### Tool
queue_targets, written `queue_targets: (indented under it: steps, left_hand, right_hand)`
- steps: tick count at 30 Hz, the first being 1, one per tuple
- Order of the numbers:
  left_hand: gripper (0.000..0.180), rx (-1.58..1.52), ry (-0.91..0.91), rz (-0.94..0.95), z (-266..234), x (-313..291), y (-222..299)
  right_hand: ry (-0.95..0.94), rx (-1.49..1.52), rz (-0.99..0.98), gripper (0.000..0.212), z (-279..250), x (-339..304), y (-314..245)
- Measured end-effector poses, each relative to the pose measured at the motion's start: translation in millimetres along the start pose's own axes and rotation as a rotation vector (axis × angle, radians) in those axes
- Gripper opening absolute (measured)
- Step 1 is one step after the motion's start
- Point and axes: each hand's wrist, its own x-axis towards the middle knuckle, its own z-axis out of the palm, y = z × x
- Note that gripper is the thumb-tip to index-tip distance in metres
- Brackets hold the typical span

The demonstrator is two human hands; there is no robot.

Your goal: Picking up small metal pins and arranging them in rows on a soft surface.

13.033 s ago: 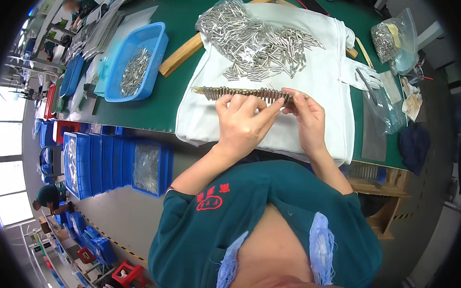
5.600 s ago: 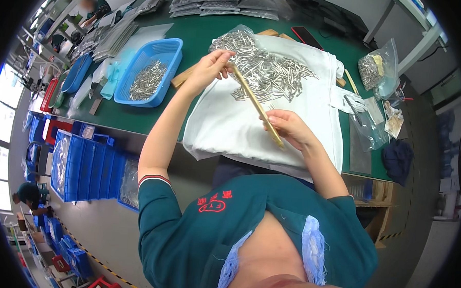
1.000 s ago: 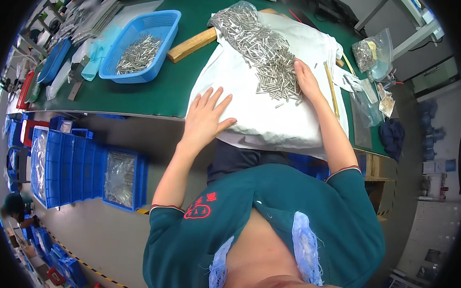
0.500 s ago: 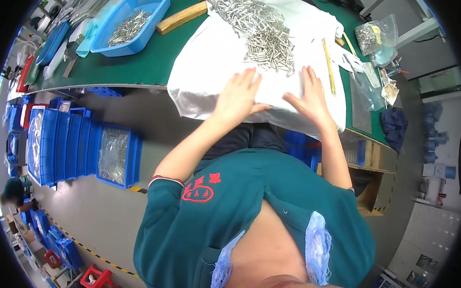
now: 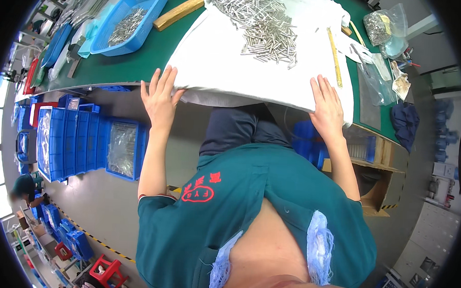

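A white cloth (image 5: 218,66) lies over the table's front edge, its near side hanging down. On its far part is a loose pile of small metal pins (image 5: 268,35), exact kind unclear. My left hand (image 5: 159,102) is at the cloth's near left corner, fingers stretched out and thumb against the cloth's edge. My right hand (image 5: 328,109) rests on the cloth near its right front edge, fingers extended. Neither hand is closed round anything. A thin yellow stick (image 5: 334,57) lies on the cloth just beyond my right hand.
On the green table (image 5: 110,69) stand a blue basket (image 5: 129,47) with more metal pins and a wooden bar (image 5: 178,13). A bag of small metal parts (image 5: 378,28) sits at the far right. Blue crates (image 5: 81,145) stand on the floor at left; another person (image 5: 25,189) is beyond them.
My left hand has moved left from the middle of the cloth to its left corner. My right hand has shifted slightly right and nearer. The cloth's front now lies flatter and straighter.
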Motion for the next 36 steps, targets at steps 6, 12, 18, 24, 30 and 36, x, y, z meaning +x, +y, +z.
queue_targets:
  steps: [6,12,18,24,30,36]
  left_hand:
    - [0.049,-0.121,-0.060,-0.042,-28,2,5]
    - [0.024,-0.784,-0.155,-0.047,-36,49,81]
    - [0.035,-0.639,-0.231,0.077,7,90,152]
    - [0.043,-0.638,-0.295,0.111,27,115,168]
    - [0.041,-0.595,-0.224,0.196,34,119,142]
    - [0.032,-0.629,-0.176,0.220,16,93,118]
  right_hand:
    - [-0.089,0.143,-0.035,0.071,-26,3,2]
    - [-0.100,0.627,0.248,0.040,-28,35,-14]
    - [0.089,0.406,0.235,0.027,-1,65,-35]
    - [0.090,0.455,0.189,0.022,10,85,-40]
    - [0.093,0.420,0.113,0.023,9,82,-41]
    - [0.144,0.494,0.014,0.026,7,68,-37]
